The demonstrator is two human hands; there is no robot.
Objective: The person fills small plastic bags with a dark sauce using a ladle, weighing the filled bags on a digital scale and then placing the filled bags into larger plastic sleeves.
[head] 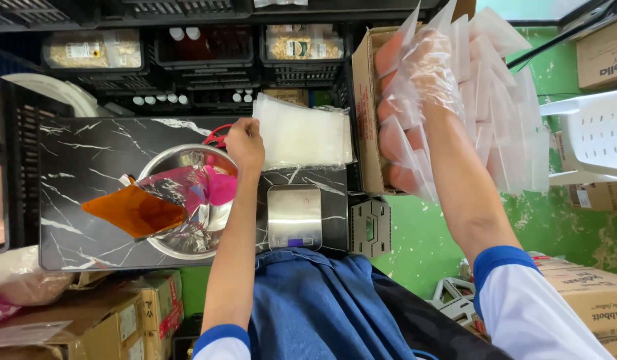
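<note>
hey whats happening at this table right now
A person stands at a black marble-look table. Their left hand rests at the rim of a metal bowl holding a clear bag with orange-brown powder and something pink. The right hand, in a thin plastic glove, is raised holding a bunch of clear pouches over an open cardboard box. A stack of more pouches and a small scale sit between.

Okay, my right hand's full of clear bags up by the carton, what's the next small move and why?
Probably bring the right hand with its clear bags down beside the flat stack of bags on the marble tabletop. The left hand already rests at that stack, next to the steel bowl.
</note>
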